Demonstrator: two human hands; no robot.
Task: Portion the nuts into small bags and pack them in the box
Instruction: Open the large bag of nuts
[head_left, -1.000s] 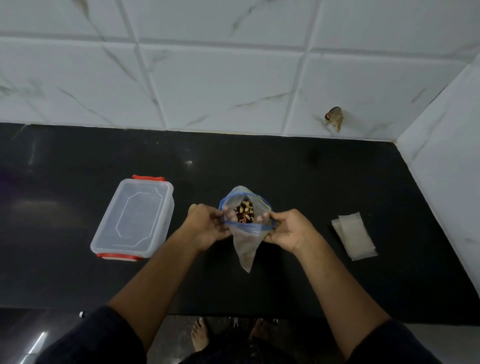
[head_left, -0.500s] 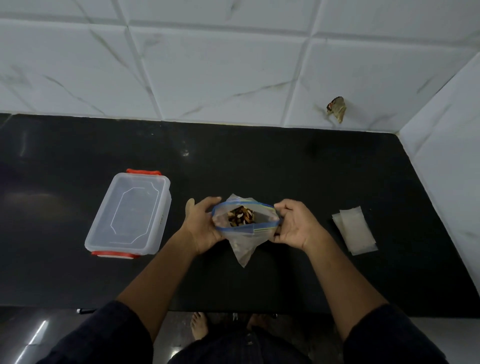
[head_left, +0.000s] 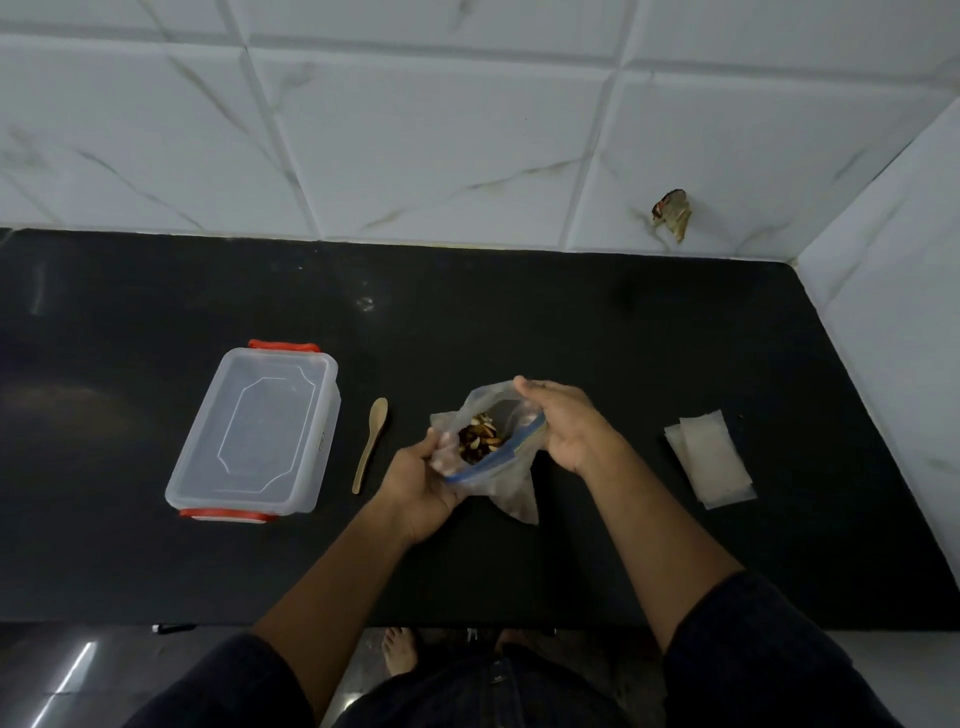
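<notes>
The person is at the opening step: the big zip bag (head_left: 488, 452) of nuts (head_left: 478, 439) is held above the table (head_left: 623, 364), right of the closed box (head_left: 254, 436). The left hand (head_left: 421, 480) grips its near rim and the right hand (head_left: 563, 423) pinches the far rim, spreading the mouth. Next, likely, one hand must free itself for the wooden spoon (head_left: 370, 444), between box and bag, or a small bag (head_left: 711, 457) further right. How many small bags lie stacked is unclear; the right hand's fingertips are hidden.
</notes>
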